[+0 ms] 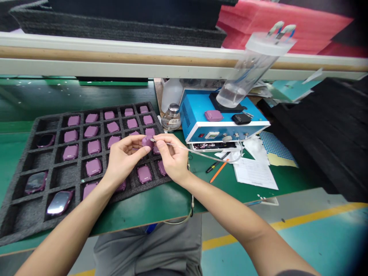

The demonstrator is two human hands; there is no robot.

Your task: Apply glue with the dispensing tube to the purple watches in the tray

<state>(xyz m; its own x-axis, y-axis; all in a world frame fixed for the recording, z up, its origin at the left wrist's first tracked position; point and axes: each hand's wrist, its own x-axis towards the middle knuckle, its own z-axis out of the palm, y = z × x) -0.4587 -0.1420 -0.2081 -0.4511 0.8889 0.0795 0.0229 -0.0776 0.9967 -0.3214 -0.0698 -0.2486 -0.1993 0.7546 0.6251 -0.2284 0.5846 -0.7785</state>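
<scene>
My left hand [124, 158] is closed round a small purple watch casing [147, 142], held up above the dark foam tray [23, 214]. My right hand [172, 155] pinches a thin metal-tipped tool [161, 141] whose tip touches the casing; a clear tube runs from the tool toward the blue machine [201, 126]. Both hands hover over the tray's right side, where several purple casings [93, 167] lie in compartments. Some casings at the tray's left lie with their glossy screens [59, 202] up.
A purple casing [213, 115] and a black casing [240, 119] rest on the blue machine. A small glass dispenser bottle [171, 117] and a white plastic bottle [171, 93] stand behind the tray. Papers [254, 172], pens [217, 171] and black foam sheets [322, 130] lie at the right.
</scene>
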